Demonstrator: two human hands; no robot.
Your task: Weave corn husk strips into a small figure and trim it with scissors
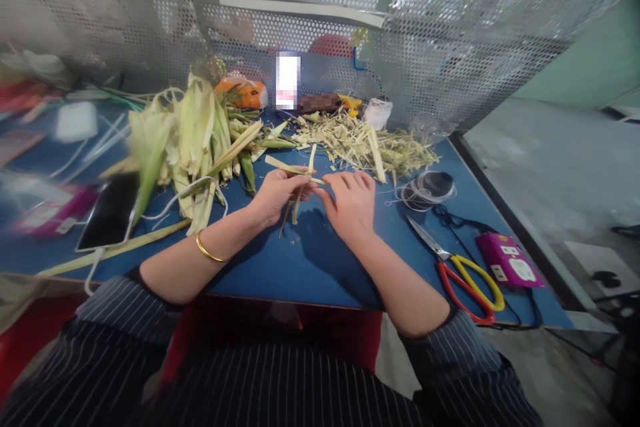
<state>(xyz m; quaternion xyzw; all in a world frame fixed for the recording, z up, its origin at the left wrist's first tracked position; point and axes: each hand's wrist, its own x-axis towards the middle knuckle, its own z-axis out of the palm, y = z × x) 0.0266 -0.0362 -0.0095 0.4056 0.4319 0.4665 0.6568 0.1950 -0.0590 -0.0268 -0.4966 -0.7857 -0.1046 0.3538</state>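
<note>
Two bare hands meet over a blue worktop. The left hand has its thumb and fingers clamped on crossed, pale strips, whose ends stick out above and below the grip. The right hand has its fingers at the strips' right end; whether they pinch it, I cannot tell. Husks and scraps lie beyond; scissors rest at right.

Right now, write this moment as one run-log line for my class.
left hand: pinching crossed pale strips; right hand: at a strip's end, grip unclear; husks: left of left hand; scissors: on table, right
</note>
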